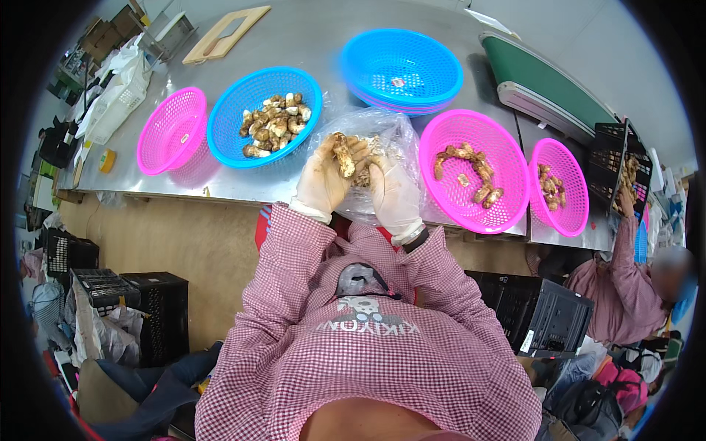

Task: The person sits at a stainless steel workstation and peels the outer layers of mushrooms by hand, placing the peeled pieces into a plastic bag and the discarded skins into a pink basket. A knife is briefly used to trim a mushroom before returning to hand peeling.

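My gloved left hand (320, 184) is closed around a brown and white matsutake-like mushroom (345, 157), held upright with its paler end down. Close beside it, my gloved right hand (392, 190) is partly curled; whether it grips anything is hidden. Beneath both hands spreads a clear plastic bag (405, 132) containing pale scraps (380, 146). To the left stands a blue plastic basket (223, 135) with a heap of mushrooms (278, 124). On the right, a pink basket (441, 198) carries several mushrooms (477, 165) in a curved row.
Nested baskets (397, 60) stand behind the bag. Another pink basket (171, 132) is far left; a smaller one (573, 209) holds mushrooms at right. A knife lies on a wooden board (253, 22). Beyond are a green conveyor belt (535, 71) and a co-worker (618, 297) touching a black crate (604, 149).
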Demonstrator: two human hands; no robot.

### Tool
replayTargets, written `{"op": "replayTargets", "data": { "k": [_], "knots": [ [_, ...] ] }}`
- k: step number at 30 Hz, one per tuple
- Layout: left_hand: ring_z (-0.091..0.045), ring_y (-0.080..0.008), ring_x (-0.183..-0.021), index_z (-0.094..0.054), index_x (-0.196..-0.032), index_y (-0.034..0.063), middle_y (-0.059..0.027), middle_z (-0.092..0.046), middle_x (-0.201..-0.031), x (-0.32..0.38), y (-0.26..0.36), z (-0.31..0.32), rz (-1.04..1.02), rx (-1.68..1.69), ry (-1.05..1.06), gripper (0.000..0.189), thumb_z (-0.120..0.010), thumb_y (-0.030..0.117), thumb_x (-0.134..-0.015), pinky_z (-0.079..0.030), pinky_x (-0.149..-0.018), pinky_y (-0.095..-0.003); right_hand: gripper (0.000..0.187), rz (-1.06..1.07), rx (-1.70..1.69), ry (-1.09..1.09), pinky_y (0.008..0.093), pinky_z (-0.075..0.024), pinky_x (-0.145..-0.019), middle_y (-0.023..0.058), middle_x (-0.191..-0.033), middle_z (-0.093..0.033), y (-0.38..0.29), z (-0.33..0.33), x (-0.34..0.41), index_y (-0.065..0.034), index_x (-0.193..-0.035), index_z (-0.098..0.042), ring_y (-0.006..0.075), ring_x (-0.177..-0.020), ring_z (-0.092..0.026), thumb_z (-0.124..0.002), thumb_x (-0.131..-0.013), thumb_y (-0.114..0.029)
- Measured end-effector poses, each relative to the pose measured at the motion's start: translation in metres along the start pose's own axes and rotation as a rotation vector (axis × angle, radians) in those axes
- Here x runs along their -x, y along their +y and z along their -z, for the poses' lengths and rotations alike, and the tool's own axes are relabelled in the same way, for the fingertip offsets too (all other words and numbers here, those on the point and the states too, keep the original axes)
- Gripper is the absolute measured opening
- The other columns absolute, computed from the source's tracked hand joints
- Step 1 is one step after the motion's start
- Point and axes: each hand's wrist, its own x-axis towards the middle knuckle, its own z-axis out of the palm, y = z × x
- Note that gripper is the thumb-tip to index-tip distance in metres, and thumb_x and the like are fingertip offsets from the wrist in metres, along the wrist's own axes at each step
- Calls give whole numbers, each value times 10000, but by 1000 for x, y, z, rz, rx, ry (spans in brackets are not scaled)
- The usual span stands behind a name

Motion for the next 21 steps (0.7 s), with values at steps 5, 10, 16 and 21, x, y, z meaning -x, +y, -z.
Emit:
{"op": "replayTargets", "data": {
  "k": [5,10,16,21],
  "knots": [
    [-518,-306,-1155,-510,-1152,-32,-220,-532,-1247,-4,2,15,36,79,7,431,-450,348,-959,-461,-901,-381,192,-41,-182,-80,408,-462,-605,128,-869,-572,0,-20,0,-49,-1024,-554,330,-745,-588,-565,-864,-154],
    [-479,-333,-1208,-477,-1183,-45,-233,-505,-1276,-20,-3,18,108,112,34,465,-436,362,-961,-409,-987,-421,222,5,41,-119,392,-462,-582,113,-813,-578,0,-16,-11,-68,-975,-558,318,-716,-595,-614,-836,-232],
    [-433,-364,-1250,-431,-1209,-89,-277,-458,-1303,-36,-9,16,138,136,11,498,-410,349,-974,-341,-1062,-473,221,61,320,-224,381,-449,-540,86,-757,-584,4,-12,-18,-100,-892,-590,270,-656,-599,-666,-794,-283],
    [-426,-369,-1254,-459,-1181,-77,-276,-450,-1316,-31,-9,21,200,196,52,457,-410,331,-981,-337,-1065,-474,226,101,404,-314,374,-442,-528,64,-752,-581,7,-12,-9,-117,-859,-590,244,-641,-591,-654,-793,-323]
  ]
}}
